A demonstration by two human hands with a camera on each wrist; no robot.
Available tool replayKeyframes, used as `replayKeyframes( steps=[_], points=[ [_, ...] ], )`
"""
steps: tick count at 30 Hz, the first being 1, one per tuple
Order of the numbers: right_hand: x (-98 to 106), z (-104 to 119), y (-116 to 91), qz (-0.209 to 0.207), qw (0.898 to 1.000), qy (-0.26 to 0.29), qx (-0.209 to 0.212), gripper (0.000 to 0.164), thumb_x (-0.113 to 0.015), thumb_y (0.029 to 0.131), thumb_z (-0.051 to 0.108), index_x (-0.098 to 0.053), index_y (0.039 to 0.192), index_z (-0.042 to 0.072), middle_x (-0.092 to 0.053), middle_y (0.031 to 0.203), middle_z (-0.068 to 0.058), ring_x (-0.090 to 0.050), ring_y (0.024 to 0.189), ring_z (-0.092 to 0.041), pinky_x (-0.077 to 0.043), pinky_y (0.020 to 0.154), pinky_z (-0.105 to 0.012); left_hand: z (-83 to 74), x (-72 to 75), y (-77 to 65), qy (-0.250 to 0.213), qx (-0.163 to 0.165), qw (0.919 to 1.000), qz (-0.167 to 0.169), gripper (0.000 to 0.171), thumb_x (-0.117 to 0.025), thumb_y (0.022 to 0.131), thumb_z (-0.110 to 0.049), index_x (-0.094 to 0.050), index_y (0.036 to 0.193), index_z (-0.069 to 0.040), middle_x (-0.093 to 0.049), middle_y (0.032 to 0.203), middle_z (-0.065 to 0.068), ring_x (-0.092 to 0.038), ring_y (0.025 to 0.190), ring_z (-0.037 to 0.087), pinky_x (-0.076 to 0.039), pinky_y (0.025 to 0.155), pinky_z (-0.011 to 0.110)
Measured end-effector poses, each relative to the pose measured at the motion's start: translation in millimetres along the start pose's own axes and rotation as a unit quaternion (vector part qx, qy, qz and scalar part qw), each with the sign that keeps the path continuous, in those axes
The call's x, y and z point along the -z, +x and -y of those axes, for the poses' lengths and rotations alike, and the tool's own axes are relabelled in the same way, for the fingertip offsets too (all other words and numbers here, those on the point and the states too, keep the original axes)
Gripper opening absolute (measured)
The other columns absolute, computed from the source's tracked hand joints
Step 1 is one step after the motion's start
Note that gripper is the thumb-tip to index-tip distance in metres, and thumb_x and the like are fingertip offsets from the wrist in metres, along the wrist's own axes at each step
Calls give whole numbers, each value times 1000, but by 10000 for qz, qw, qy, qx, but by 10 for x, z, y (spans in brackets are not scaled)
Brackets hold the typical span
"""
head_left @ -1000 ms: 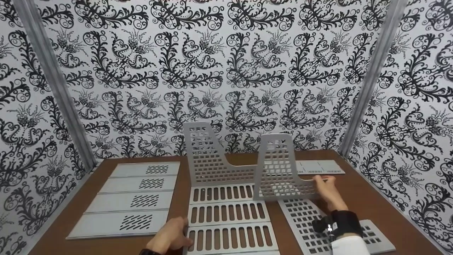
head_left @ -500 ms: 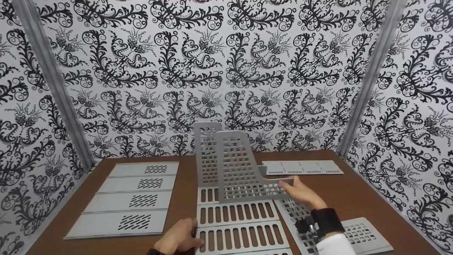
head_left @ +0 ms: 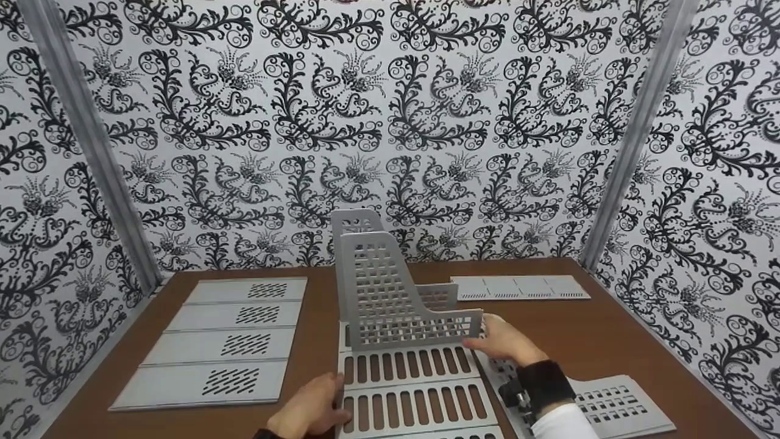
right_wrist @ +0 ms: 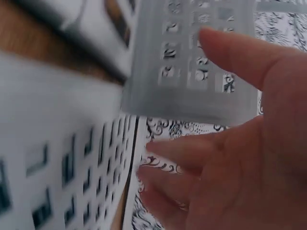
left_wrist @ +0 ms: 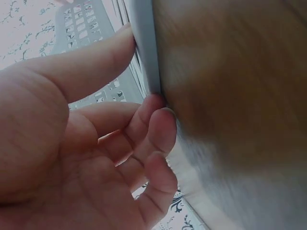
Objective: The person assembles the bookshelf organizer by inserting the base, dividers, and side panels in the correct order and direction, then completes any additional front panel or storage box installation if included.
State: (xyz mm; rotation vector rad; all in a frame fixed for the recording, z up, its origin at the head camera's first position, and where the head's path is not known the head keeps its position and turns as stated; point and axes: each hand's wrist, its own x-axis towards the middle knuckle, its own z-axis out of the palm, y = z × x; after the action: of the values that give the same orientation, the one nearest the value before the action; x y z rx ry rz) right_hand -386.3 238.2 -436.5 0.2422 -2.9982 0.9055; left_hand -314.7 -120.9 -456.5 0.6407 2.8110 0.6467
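Note:
A grey slotted panel point(head_left: 420, 379) with rows of long openings lies flat in the head view's middle. My left hand point(head_left: 311, 405) pinches its left edge, thumb above and fingertips curled at the edge in the left wrist view. Across the slotted panel stands an upright perforated side panel point(head_left: 381, 292), tall at left and low at right. My right hand point(head_left: 506, 341) holds its low right end; in the right wrist view the thumb point(right_wrist: 235, 52) overlaps the perforated face. Behind it a second upright perforated panel point(head_left: 437, 294) is partly hidden.
Grey panels with slanted slots point(head_left: 207, 344) lie at left on the brown table point(head_left: 536, 317). A pale flat strip point(head_left: 518, 286) lies at the back right. Another perforated panel point(head_left: 621, 405) lies flat under my right forearm. Patterned walls point(head_left: 390, 122) enclose the table.
My right hand has carried the upright perforated panel leftward, over the slotted panel and in front of the other upright one. The slotted panel and my left hand have shifted slightly right.

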Motion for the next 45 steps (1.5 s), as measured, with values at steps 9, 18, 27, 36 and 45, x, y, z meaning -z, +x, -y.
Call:
replayKeyframes(
  steps=[9,18,27,36,45],
  points=[
    [-104,2,-37,135,9842,-1689,-524,70,-77,68,52,-63,107,-5,-54,123,-31,-42,120,-54,-36,94,-64,-49,-22,-2,367,38,9990,-239,52,-72,80,-23,-56,118,9,-58,119,25,-55,112,44,-44,92,57],
    [-192,76,-36,63,9812,-1870,-476,47,-80,69,34,-67,100,3,-60,109,-23,-58,100,-42,-44,83,-57,-71,-21,-25,493,-69,9977,-452,34,-73,79,-24,-59,98,0,-61,97,14,-60,93,37,-49,80,53],
    [-204,123,-77,321,9832,-1709,-562,56,-74,75,29,-60,120,-2,-44,137,-32,-43,120,-57,-33,100,-66,-112,-24,-24,605,108,9977,-288,38,-73,80,-25,-61,103,2,-61,99,15,-60,95,37,-49,80,54],
    [-195,148,-100,353,9821,-1810,-374,51,-70,78,22,-59,118,-7,-46,135,-32,-45,116,-60,-36,95,-69,-132,-42,-10,618,95,9979,-189,44,-73,81,-22,-59,113,5,-60,103,17,-58,100,39,-48,83,55],
    [-191,161,-106,488,9839,-1672,-408,58,-68,81,23,-53,128,-7,-38,141,-34,-36,123,-62,-28,99,-72,-151,-58,-29,762,287,9963,-294,49,-72,81,-24,-58,119,4,-59,114,21,-55,109,41,-44,90,59]
  ],
)
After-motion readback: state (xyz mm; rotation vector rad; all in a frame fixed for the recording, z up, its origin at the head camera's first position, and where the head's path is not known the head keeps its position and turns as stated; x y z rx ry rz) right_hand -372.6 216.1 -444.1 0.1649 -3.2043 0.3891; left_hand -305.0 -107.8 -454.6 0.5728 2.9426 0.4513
